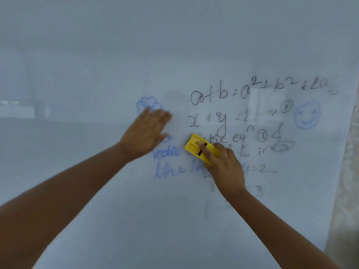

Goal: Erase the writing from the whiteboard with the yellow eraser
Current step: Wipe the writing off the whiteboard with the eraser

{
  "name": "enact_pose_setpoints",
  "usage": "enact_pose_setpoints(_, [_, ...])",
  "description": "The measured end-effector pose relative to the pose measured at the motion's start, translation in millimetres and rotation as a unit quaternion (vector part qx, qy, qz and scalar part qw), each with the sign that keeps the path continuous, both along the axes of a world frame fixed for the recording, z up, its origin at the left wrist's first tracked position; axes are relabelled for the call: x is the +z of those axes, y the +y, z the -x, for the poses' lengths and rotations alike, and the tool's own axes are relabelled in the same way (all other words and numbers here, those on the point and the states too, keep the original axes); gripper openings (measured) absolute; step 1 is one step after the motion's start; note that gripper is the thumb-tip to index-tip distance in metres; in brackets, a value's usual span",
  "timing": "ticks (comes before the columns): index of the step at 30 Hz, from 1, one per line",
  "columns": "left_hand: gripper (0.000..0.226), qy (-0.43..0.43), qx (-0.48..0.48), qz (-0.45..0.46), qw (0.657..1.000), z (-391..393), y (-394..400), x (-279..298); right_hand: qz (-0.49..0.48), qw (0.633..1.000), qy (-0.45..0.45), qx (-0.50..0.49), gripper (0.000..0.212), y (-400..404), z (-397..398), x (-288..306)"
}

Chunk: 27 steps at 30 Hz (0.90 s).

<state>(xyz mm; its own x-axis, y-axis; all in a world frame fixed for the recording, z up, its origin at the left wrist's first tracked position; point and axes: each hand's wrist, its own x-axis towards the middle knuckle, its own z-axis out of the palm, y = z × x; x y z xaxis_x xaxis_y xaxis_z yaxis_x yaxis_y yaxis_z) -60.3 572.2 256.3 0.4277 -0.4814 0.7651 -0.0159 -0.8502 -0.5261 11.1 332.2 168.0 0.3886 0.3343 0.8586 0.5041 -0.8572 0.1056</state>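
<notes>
The whiteboard point(97, 191) fills nearly the whole view. Black equations point(219, 94) run across its upper right, and blue words point(169, 170) sit lower left of them. A blue flower drawing point(149, 102) and a blue smiley point(307, 115) flank the equations. My right hand point(225, 169) is shut on the yellow eraser point(196, 147), which presses flat on the board over the middle lines of writing. My left hand point(147, 131) lies flat and open on the board, just left of the eraser, partly covering the flower.
The board's right edge point(345, 152) runs down the right side, with a pale patterned wall or curtain point(349, 191) beyond it. The glossy surface shows faint reflections of the room.
</notes>
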Motion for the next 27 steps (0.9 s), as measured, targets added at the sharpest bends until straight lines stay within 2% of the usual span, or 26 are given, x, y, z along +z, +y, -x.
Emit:
enact_pose_setpoints(3, [0.053,-0.041,0.003,0.047,0.998,5.5,23.4,44.6,-0.11,0.993,0.04,-0.029,0.066,11.6,3.6,9.6])
enact_pose_setpoints(6, [0.054,-0.029,0.017,0.059,0.998,-0.8,35.6,77.2,-0.154,0.985,0.057,-0.054,0.071,46.1,12.2,19.0])
enact_pose_setpoints(9, [0.054,-0.023,0.045,0.096,0.994,-15.6,51.2,100.7,-0.114,0.991,0.051,-0.042,0.07,87.3,26.7,17.6])
enact_pose_setpoints(12, [0.052,-0.03,0.052,0.08,0.995,-23.3,68.9,105.6,-0.057,0.994,0.084,-0.031,0.07,101.2,43.5,5.0])
enact_pose_setpoints(16, [0.051,-0.047,0.02,0.06,0.997,-29.0,75.6,103.9,-0.079,0.992,0.088,-0.035,0.074,83.6,44.2,-3.2])
enact_pose_setpoints(20, [0.055,-0.06,0.005,0.068,0.996,-38.2,79.5,101.5,-0.147,0.984,0.062,-0.076,0.075,107.2,33.6,23.0])
enact_pose_setpoints(24, [0.054,-0.081,-0.016,0.062,0.995,-44.5,83.9,99.8,-0.108,0.989,0.099,-0.014,0.076,156.6,57.8,3.0])
enact_pose_setpoints(27, [0.054,-0.078,-0.033,0.058,0.995,-44.7,83.8,99.2,-0.086,0.991,0.1,-0.019,0.078,148.3,64.6,-18.6])
